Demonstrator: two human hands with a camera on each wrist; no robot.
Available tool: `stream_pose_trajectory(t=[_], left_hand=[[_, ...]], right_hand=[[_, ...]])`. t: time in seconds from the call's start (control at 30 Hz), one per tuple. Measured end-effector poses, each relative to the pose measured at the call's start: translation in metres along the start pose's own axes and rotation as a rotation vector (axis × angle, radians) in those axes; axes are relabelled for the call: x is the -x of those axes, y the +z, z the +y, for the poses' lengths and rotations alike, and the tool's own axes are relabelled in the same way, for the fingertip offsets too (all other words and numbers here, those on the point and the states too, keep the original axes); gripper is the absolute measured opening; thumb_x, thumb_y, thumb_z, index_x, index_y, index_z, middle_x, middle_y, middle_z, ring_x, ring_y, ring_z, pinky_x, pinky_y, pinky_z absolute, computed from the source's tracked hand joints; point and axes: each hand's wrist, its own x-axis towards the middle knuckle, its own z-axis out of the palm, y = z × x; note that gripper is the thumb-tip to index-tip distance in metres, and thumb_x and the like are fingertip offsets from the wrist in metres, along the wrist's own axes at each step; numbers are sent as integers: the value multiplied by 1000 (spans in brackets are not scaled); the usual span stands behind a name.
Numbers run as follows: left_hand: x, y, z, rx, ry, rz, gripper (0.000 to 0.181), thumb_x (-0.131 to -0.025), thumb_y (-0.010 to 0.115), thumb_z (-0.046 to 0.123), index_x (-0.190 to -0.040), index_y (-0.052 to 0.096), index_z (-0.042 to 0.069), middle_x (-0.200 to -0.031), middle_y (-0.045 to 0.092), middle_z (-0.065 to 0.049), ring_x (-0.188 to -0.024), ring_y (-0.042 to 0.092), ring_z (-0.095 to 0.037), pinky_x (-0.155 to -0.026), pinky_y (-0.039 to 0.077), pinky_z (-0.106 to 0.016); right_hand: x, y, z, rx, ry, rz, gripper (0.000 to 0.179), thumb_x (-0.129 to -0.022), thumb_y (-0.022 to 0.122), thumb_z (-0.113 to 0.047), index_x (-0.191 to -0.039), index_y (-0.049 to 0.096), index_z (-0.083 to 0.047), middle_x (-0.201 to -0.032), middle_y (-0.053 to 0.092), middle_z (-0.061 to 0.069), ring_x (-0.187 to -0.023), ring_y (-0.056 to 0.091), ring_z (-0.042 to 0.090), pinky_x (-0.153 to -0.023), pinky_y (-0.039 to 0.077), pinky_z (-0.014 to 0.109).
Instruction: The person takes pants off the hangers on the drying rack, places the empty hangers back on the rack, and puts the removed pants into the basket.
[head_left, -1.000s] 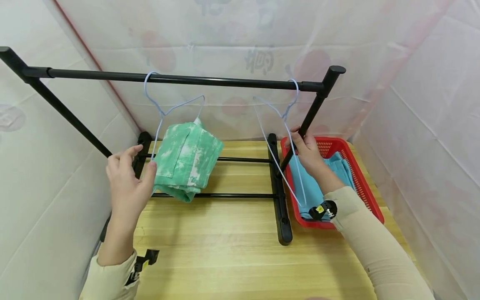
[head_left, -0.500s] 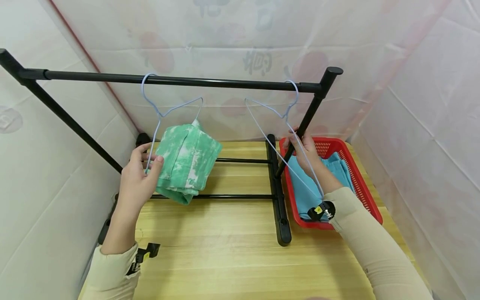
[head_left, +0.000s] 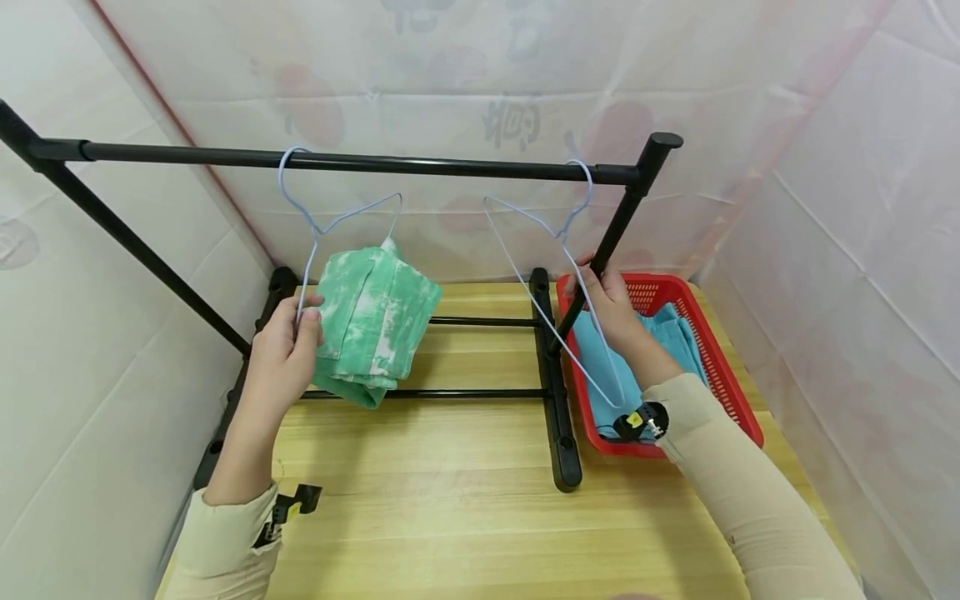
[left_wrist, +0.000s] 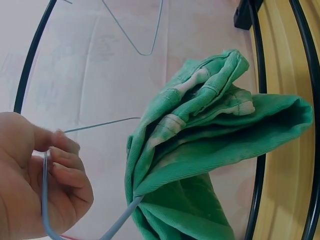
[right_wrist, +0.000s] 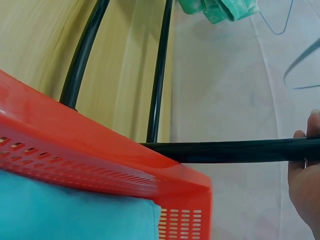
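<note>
My left hand (head_left: 283, 358) pinches the left side of a light blue wire hanger (head_left: 320, 232), which hooks over the top bar of a black rack (head_left: 420, 165). Over this hanger drapes a folded green-and-white tie-dyed garment (head_left: 375, 321). In the left wrist view, curled fingers (left_wrist: 70, 175) surround the wire, just beside the garment's folds (left_wrist: 185, 130). On the other side, my right hand (head_left: 617, 312) grips the rack's right upright (head_left: 622, 223). A second blue hanger (head_left: 561, 233) hangs bare near that upright, its wire crossing in front of the right hand.
A red perforated basket (head_left: 738, 396) with folded blue cloth (head_left: 678, 337) in it stands right of the rack. The rack's feet (head_left: 564, 450) rest on a wood-grain table (head_left: 435, 517). Pale sheeting (head_left: 465, 100) walls the back and both sides.
My left hand has moved right, from beside the hanger to gripping its wire. The right hand stays on the upright; the bare hanger has swung a little.
</note>
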Motion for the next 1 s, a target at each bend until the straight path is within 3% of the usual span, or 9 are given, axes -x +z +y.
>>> stream_pose_trajectory(t=[0.13, 0.3, 0.43, 0.57, 0.63, 0.77, 1.0], left_hand=[[0, 0, -1, 33, -16, -22, 37, -109, 40, 31, -128, 58, 5, -73, 46, -6, -52, 35, -16, -47, 32, -29], [-2, -1, 2, 38, -37, -32, 39, -110, 36, 29, -123, 60, 0, -71, 44, -8, -48, 32, -17, -45, 31, -31], [-3, 0, 2, 49, -18, -14, 39, -110, 36, 29, -121, 60, 1, -74, 45, -7, -50, 32, -16, -47, 31, -30], [-4, 0, 2, 57, -3, 15, 38, -110, 37, 29, -121, 60, 1, -76, 45, -7, -55, 33, -17, -50, 30, -30], [-5, 0, 4, 50, -3, 27, 40, -110, 36, 30, -120, 61, 0, -77, 46, -8, -57, 33, -17, -51, 31, -30], [-5, -2, 7, 45, -8, 51, 42, -110, 35, 31, -117, 61, -1, -77, 46, -8, -57, 33, -17, -52, 30, -30], [-7, -4, 13, 72, -39, 81, 39, -109, 37, 30, -115, 61, 0, -74, 43, -5, -53, 31, -15, -49, 29, -29]], right_hand=[[1, 3, -3, -20, -2, 21, 11, -108, 42, -19, -116, 48, -15, -91, 56, 27, -86, 56, 34, -86, 49, 33], [0, 5, -5, -19, 6, 37, 12, -107, 42, -16, -117, 45, -11, -88, 59, 19, -82, 59, 24, -84, 51, 29], [0, 2, -3, -3, 19, 17, 12, -108, 41, -19, -117, 46, -15, -91, 57, 21, -85, 57, 30, -87, 49, 33], [-1, 0, 1, -12, 23, -5, 13, -108, 40, -18, -118, 49, -16, -90, 61, 12, -86, 58, 25, -83, 48, 34], [-1, -1, 0, -1, 19, -5, 15, -108, 39, -15, -119, 49, -13, -86, 63, 1, -83, 59, 17, -76, 46, 30], [1, 3, -11, 24, 15, -7, 15, -108, 37, -11, -119, 48, -9, -84, 65, -4, -82, 60, 12, -70, 43, 26], [3, 4, -23, 8, 27, -7, 13, -108, 40, -12, -115, 50, -16, -87, 62, 7, -83, 58, 20, -81, 47, 33]])
